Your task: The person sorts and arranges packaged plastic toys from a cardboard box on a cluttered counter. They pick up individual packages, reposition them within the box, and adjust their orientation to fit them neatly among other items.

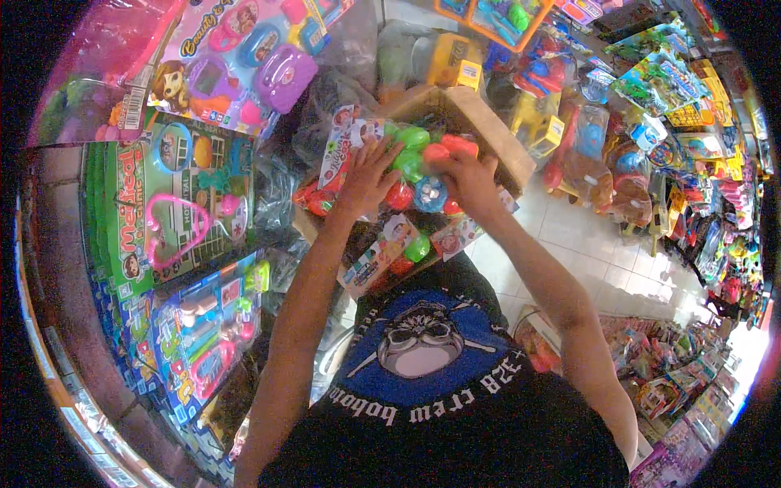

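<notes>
Before me is a cardboard box [497, 137] holding plastic packets of toy play food. My left hand [368, 174] lies with fingers spread on a packet with a printed header card [332, 152], near its green pieces [410, 149]. On the box's right side, the fingers of my right hand [473, 183] bend against red-orange toy pieces [450, 147]; whether they grip is hidden. A blue toy piece [431, 194] and a red one [399, 195] show between my hands. Nearer my body, another carded packet [384, 253] with a green piece [418, 249] sticks up.
At left hang carded toy sets: a green medical set [183, 207], a blue-backed set [207, 335] and a pink beauty set [238, 61]. Bagged toy vehicles [537, 131] and many other packaged toys line the right. Pale floor tiles [567, 244] show beside the box.
</notes>
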`<state>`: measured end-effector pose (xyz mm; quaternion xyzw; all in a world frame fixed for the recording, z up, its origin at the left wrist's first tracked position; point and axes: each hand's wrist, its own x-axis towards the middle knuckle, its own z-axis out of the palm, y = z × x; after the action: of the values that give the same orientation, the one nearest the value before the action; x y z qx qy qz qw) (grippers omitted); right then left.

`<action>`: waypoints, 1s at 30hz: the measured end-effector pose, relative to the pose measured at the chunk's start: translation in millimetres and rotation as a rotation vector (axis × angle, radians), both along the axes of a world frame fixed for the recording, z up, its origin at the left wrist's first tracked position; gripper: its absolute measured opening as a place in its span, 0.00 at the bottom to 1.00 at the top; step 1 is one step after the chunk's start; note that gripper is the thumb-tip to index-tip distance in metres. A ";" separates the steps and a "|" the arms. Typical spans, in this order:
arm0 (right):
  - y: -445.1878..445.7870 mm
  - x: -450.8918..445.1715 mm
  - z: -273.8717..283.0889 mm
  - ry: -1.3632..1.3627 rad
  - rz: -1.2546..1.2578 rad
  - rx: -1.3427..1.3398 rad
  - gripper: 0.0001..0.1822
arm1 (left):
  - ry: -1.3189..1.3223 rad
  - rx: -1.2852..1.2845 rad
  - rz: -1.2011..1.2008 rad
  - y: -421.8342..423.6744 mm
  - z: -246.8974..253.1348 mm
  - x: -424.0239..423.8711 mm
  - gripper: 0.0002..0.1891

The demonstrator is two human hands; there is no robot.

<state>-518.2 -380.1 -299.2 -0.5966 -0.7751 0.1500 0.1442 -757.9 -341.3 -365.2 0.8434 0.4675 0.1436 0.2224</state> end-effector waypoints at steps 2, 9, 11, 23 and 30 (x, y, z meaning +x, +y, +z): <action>-28.2 -4.7 9.0 -0.055 0.077 -0.073 0.17 | 0.020 0.011 -0.001 -0.6 -2.8 0.8 0.30; -5.2 1.1 1.9 -0.033 0.033 0.054 0.17 | -0.016 0.042 0.003 0.0 -4.2 2.9 0.30; 20.0 7.8 -3.3 -0.007 -0.026 0.063 0.16 | 0.009 0.048 0.013 0.7 -0.8 3.9 0.30; -27.6 -0.2 14.0 -0.097 0.119 -0.220 0.17 | -0.021 0.037 0.023 -2.0 0.1 3.8 0.29; 19.2 10.6 -10.0 0.075 0.045 0.096 0.15 | -0.051 0.011 0.002 3.4 -2.8 2.6 0.29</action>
<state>-507.6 -361.0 -309.2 -0.5655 -0.7885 0.1381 0.1983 -755.4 -338.0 -368.0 0.8403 0.4615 0.1680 0.2297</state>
